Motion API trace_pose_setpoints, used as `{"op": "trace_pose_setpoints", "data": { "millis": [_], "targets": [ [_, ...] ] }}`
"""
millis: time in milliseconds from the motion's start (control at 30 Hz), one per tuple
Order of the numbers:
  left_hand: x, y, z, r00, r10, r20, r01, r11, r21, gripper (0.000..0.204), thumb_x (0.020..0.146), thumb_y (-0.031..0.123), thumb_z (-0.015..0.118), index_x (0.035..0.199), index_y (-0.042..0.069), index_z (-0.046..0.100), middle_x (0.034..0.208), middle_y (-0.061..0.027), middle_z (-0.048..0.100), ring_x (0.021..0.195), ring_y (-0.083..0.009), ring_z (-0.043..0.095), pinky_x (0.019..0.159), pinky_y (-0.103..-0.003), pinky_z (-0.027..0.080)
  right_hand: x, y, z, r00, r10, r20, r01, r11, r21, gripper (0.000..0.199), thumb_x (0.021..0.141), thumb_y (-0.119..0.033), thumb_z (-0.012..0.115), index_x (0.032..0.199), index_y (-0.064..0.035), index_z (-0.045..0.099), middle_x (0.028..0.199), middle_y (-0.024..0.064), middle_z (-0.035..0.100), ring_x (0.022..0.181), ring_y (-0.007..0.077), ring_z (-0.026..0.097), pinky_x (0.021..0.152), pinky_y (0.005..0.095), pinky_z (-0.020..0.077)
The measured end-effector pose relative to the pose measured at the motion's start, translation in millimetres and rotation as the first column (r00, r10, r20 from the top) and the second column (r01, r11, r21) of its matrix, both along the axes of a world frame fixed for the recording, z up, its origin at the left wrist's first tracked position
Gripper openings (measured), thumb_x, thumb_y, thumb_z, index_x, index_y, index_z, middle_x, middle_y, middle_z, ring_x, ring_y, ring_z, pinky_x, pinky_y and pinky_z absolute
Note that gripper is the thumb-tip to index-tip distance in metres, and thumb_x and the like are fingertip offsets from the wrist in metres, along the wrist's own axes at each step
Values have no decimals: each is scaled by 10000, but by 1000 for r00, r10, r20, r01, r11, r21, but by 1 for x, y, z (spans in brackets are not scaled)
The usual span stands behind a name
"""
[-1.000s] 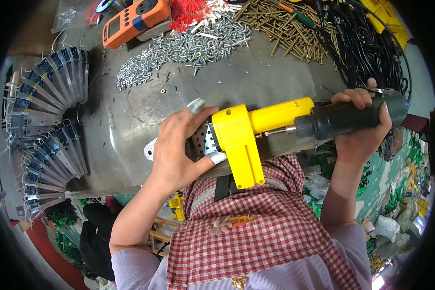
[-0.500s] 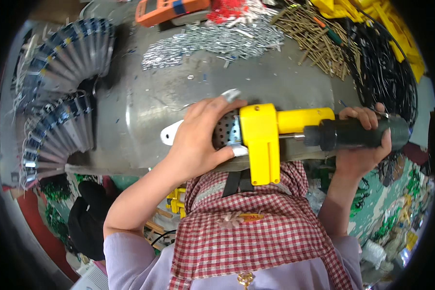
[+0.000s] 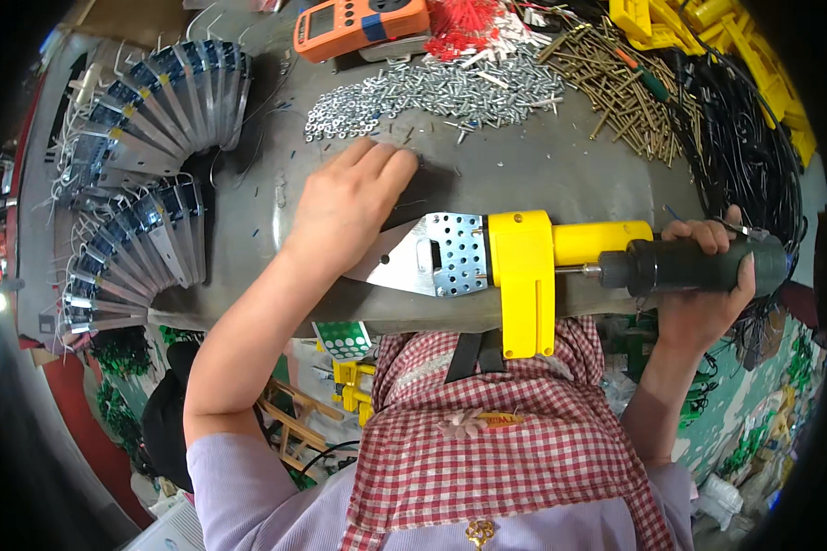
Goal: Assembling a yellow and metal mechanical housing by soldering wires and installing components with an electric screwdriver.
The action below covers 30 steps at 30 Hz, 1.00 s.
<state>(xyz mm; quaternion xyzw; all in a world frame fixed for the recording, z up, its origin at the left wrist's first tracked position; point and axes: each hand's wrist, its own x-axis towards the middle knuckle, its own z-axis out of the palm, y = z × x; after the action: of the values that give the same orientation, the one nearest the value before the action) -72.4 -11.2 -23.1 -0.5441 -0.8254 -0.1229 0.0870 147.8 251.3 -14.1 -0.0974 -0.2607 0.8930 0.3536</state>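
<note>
Right hand (image 3: 708,275) clamps the yellow welding tool's (image 3: 560,262) dark handle; left hand (image 3: 349,207), open, reaches toward loose screws (image 3: 432,92) – the unsupported metal plate (image 3: 404,266) could tip

Orange meter's grey screen (image 3: 319,24), top centre

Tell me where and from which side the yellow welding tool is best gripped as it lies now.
Probably by the dark cylindrical handle, coming from the person's right. The yellow welding tool lies level across the table edge with that handle pointing right, round and bare enough to wrap; the right hand holds it there. The perforated metal plate at the left end is flat and thin, and the left hand is off it.
</note>
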Motion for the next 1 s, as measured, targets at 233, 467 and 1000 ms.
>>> {"op": "trace_pose_setpoints", "data": {
  "millis": [233,467,1000],
  "targets": [
    [86,-7,-6,791,-28,612,-236,908,346,190,694,9,703,790,93,564,874,-7,675,807,-191,586,878,-371,355,0,-1,-1,999,17,-33,-18,999,-34,460,894,-261,506,1277,-22,416,890,24,433,868,141,446,983,394,330],
    [89,-5,-17,817,-54,574,-242,872,426,190,680,14,702,790,83,563,840,-14,689,774,-194,581,819,-347,364,-1,-1,-1,999,4,-43,-7,998,-59,425,866,-240,544,1217,-23,440,851,22,434,847,142,449,973,389,340],
    [92,-4,-21,913,-34,407,-146,903,403,218,619,2,687,791,35,557,739,-83,518,720,-285,489,675,-373,391,-9,-17,3,998,-63,-18,62,997,-48,402,837,-258,558,1169,-56,455,823,0,421,803,116,454,948,370,354]
  ]
}}
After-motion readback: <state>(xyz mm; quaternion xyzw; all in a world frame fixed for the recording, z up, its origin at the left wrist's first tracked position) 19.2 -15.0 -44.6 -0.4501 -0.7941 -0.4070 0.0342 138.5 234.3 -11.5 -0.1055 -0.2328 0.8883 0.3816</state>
